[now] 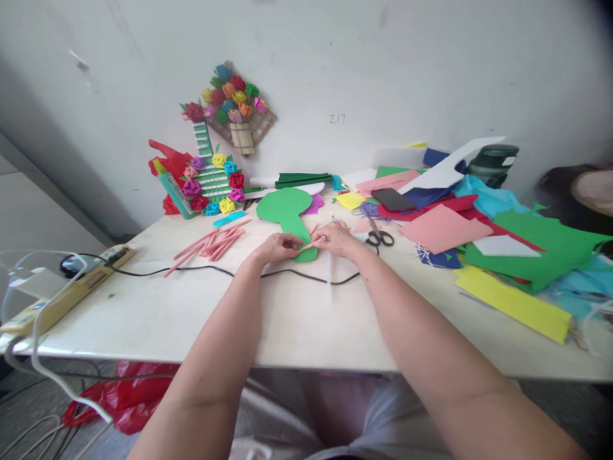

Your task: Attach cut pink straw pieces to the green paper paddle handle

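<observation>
A green paper cutout (283,204) with a round head and a narrow stem lies flat on the table. My left hand (278,248) is closed at the left side of the stem, pinching one end of a thin pink paper stick (310,245). On the other side, my right hand (336,239) pinches the stick's other end, so it lies across the stem's lower part. Left of my hands is a loose pile of pink paper sticks (223,245). Black-handled scissors (380,238) rest just right of my right hand.
A black cable (167,271) crosses the table from a power strip (71,297). At the back left stand a glue bottle (173,191) and a flower-covered guitar craft (211,179). Coloured sheets, including a pink one (445,227), and a phone (393,199) cover the right side.
</observation>
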Demonstrator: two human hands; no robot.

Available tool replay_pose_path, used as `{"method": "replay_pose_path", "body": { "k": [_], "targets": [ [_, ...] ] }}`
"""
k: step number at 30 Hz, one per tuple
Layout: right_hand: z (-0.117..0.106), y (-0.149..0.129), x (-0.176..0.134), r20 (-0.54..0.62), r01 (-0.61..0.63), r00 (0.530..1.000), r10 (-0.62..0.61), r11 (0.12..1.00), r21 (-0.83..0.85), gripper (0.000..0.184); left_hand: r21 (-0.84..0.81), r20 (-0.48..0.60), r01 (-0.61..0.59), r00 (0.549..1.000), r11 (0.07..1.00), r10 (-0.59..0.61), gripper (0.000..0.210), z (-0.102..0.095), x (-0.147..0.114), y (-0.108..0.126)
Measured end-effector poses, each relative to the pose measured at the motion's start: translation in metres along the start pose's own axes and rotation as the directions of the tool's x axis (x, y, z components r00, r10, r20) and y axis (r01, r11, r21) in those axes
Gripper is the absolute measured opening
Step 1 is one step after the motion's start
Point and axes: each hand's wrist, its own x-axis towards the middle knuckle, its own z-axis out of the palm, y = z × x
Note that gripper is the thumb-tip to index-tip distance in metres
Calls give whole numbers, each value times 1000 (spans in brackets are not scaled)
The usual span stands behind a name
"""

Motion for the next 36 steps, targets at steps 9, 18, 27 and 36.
{"method": "replay_pose_path", "body": {
  "k": [9, 18, 27, 36],
  "targets": [
    [0, -1, 0, -33, 38, 999, -39, 999, -37, 6, -3, -3, -1, 1000, 1000, 1, 35, -2, -3, 2],
    [-1, 0, 0, -83, 120, 988, -128, 988, -93, 7, 48, -107, 18, 994, 999, -12, 32, 4, -6, 10],
    [6, 4, 4, -105, 220, 963, -248, 949, -227, 5, 41, -176, 41, 984, 998, -33, 29, 9, -3, 8],
    [-7, 3, -1, -140, 72, 985, -99, 981, -183, 19, 92, -196, 45, 980, 995, -26, 28, 9, 0, 3]
  ]
}}
